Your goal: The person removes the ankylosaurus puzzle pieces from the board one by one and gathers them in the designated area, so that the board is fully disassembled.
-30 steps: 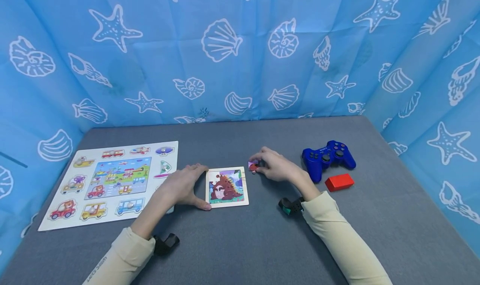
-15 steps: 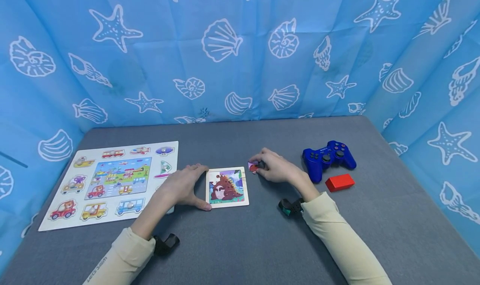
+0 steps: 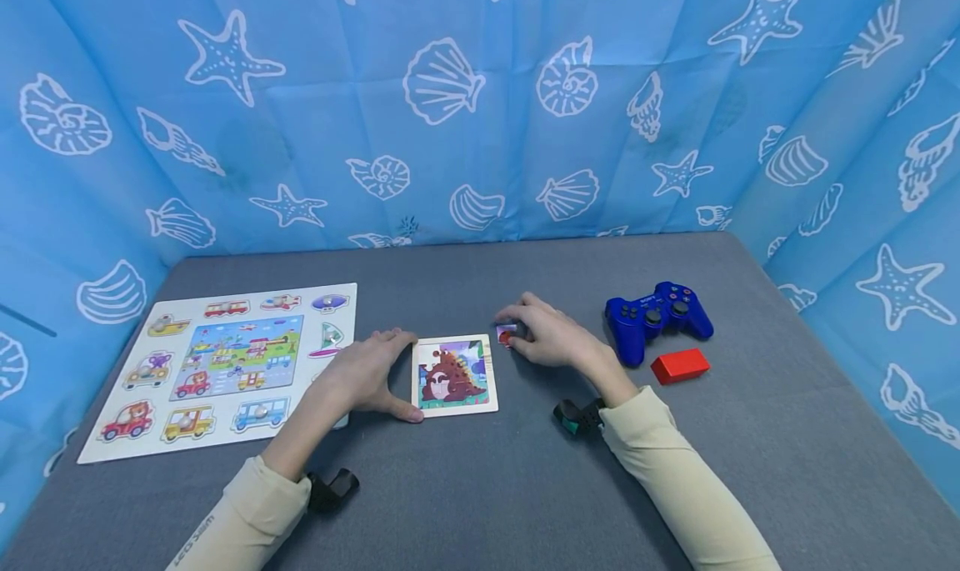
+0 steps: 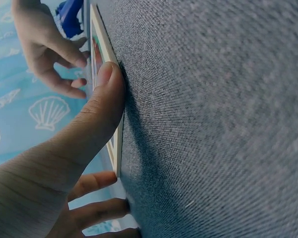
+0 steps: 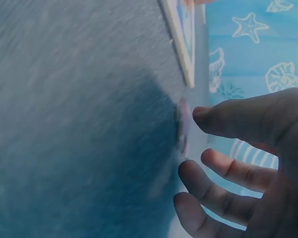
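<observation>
Wooden puzzle (image 3: pixel 453 375): held by left hand (image 3: pixel 367 371).
Loose piece (image 3: pixel 504 333): set at puzzle's two o'clock.
Right hand (image 3: pixel 549 336): nearer; whether piece is pinched cannot be told.

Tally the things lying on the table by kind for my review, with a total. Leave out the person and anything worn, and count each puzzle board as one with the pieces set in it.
Puzzle boards: 2 (vehicle board, small framed puzzle)
Loose puzzle piece: 1
Game controller: 1
Red block: 1
Total: 5
</observation>
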`<move>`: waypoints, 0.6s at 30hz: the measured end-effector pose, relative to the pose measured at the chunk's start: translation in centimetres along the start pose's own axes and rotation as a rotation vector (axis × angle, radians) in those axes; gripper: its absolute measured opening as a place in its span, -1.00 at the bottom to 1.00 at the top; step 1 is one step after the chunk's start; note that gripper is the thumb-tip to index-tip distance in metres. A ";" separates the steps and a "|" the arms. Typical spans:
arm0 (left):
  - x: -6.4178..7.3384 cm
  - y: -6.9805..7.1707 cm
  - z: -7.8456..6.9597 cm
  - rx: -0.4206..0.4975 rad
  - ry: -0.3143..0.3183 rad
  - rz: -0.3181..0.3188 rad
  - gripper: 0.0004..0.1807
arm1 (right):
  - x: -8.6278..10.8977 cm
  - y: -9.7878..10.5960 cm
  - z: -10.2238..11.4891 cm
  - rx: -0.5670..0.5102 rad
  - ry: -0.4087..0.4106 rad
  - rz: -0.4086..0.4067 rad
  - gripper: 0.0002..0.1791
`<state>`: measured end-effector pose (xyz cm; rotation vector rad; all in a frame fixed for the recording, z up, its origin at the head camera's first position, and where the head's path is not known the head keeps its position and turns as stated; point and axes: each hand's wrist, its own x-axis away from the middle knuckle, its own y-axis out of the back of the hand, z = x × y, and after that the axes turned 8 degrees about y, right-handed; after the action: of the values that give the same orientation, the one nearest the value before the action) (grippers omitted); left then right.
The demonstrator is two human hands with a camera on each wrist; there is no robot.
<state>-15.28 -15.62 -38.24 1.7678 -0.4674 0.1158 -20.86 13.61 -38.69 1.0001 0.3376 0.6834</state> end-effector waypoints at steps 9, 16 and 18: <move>0.0 -0.1 0.0 -0.004 -0.006 -0.007 0.23 | -0.4 0.6 2.0 0.009 0.024 -0.029 -0.60; -0.2 -0.2 0.0 -0.003 0.013 0.010 0.23 | -0.8 0.3 2.9 -0.001 0.077 -0.033 -0.61; -0.2 -0.2 0.0 -0.010 0.015 0.012 0.24 | -0.9 0.1 3.1 -0.008 0.093 -0.030 -0.61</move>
<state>-15.41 -15.47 -38.52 1.7537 -0.4666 0.1350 -19.83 11.02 -37.08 0.9561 0.4301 0.7051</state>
